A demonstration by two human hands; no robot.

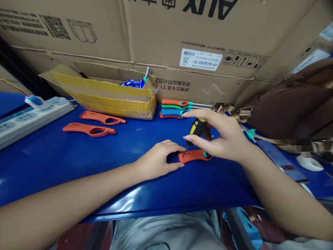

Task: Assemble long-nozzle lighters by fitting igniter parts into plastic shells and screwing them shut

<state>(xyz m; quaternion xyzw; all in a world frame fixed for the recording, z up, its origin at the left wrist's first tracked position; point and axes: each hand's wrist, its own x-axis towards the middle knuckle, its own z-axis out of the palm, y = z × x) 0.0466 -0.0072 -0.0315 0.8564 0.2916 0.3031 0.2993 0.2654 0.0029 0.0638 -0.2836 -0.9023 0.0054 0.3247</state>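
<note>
An orange plastic handle [194,156] lies flat on the blue table [78,156] just in front of me. My left hand [158,159] pinches its left end and holds it down. My right hand [218,133] grips a black and yellow screwdriver [197,128], tilted, with its tip pressed onto the orange handle near the left end. Two tiny screws [139,130] lie loose on the table behind my left hand.
Two orange handle halves [102,118] [90,129] lie at left. A yellow-taped cardboard box [109,93] holds a blue bag. Stacked orange, green and blue tools [177,107] lie behind my right hand. A white power strip [28,116] sits far left, large cartons behind, a brown bag [291,100] at right.
</note>
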